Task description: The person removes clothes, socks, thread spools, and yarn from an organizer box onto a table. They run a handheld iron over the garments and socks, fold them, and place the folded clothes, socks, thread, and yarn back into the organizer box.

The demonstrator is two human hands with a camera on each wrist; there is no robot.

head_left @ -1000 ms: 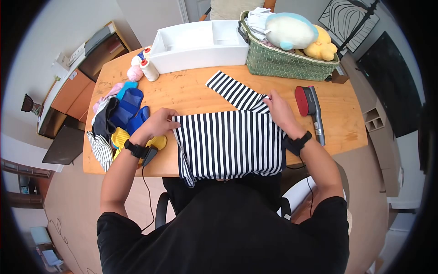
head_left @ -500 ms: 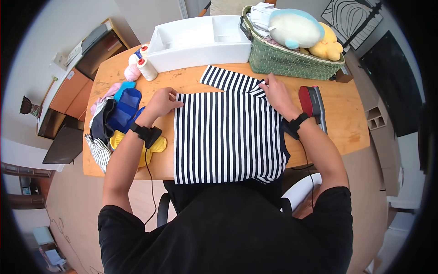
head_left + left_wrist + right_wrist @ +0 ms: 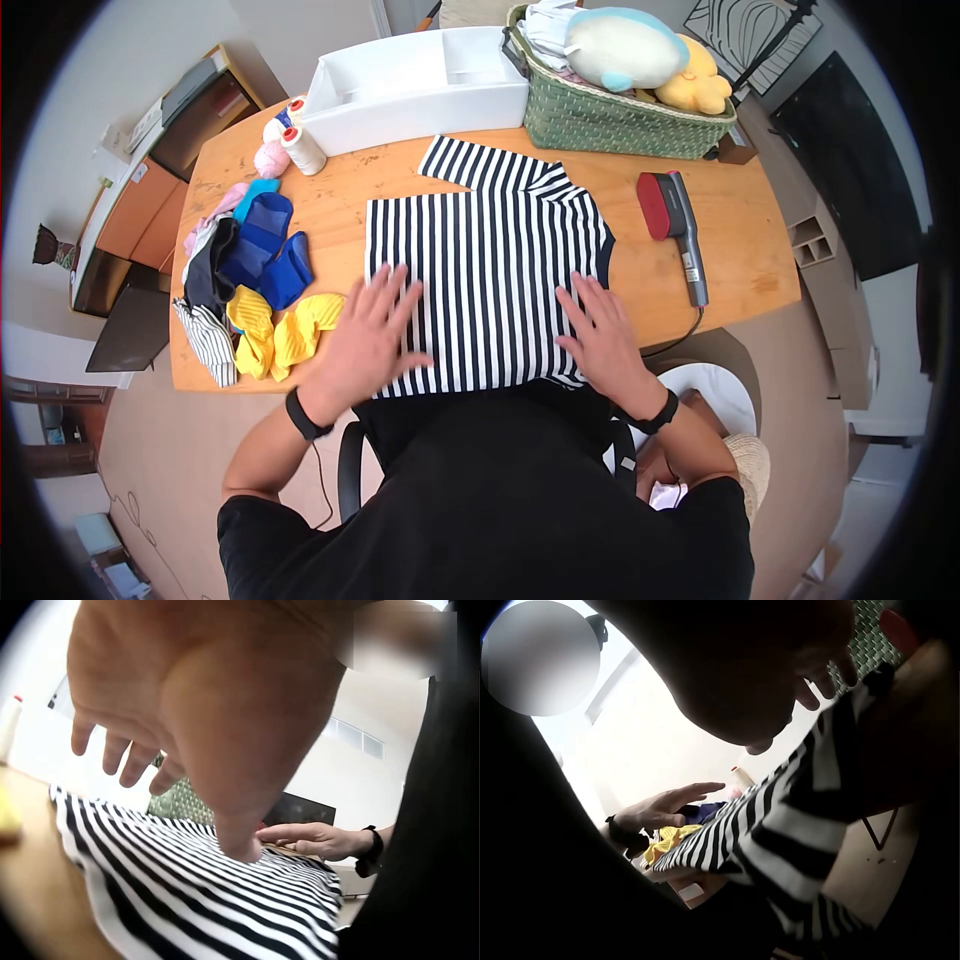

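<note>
A black-and-white striped garment [image 3: 490,270] lies on the wooden table, folded to a rough rectangle, with one sleeve [image 3: 470,163] laid across its far edge. Over its left part is my left hand [image 3: 370,335], fingers straight and spread. My right hand [image 3: 605,335] is spread the same way at the garment's right side. Neither holds any cloth. In the left wrist view my left hand [image 3: 195,697] appears just above the stripes [image 3: 195,877]; whether its palm touches them I cannot tell. The right wrist view shows my right hand [image 3: 742,675] dark above the cloth [image 3: 780,825].
Small clothes, including yellow [image 3: 300,332] and blue [image 3: 262,240] ones, are heaped at the table's left. Thread spools [image 3: 303,151] stand near a white divided box [image 3: 415,110]. A green basket [image 3: 620,122] with plush toys is at the back right. A corded red-and-grey appliance [image 3: 682,230] lies on the right.
Both hands have let go of the garment's far edge and moved back toward the body, fingers now spread. The striped cloth was first spread flat farther across the table.
</note>
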